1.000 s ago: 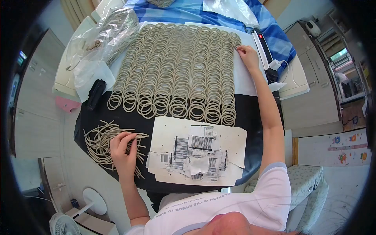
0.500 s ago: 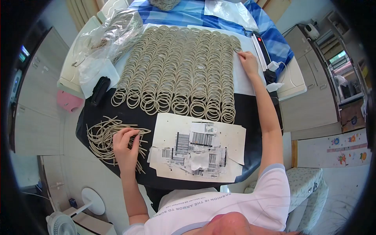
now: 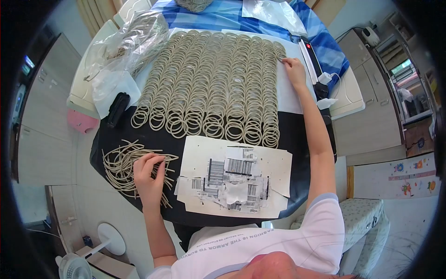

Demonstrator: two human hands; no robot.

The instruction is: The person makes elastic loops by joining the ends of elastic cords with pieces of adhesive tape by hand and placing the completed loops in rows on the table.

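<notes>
On the left, my left hand (image 3: 149,179) rests over a loose pile of beige cord pieces (image 3: 121,167), thumb and fingers pinched on cord at the pile's right side. The arm on the other side reaches far forward, and my right hand (image 3: 294,72) pinches the edge of a beige ring in a short column of rings (image 3: 279,50). Left of it, long columns of overlapping beige rings (image 3: 218,83) cover the white sheet and run toward me onto the black cloth.
A cardboard sheet with barcode labels (image 3: 234,179) lies before me. At left are a black object (image 3: 119,109) and a plastic bag of cord (image 3: 139,42). A power strip (image 3: 312,65) and white bottle (image 3: 326,103) stand at right. Blue checked cloth (image 3: 209,21) covers the back.
My right hand has shifted very slightly forward beside the short column. My left hand stays over the cord pile, its fingers still pinched.
</notes>
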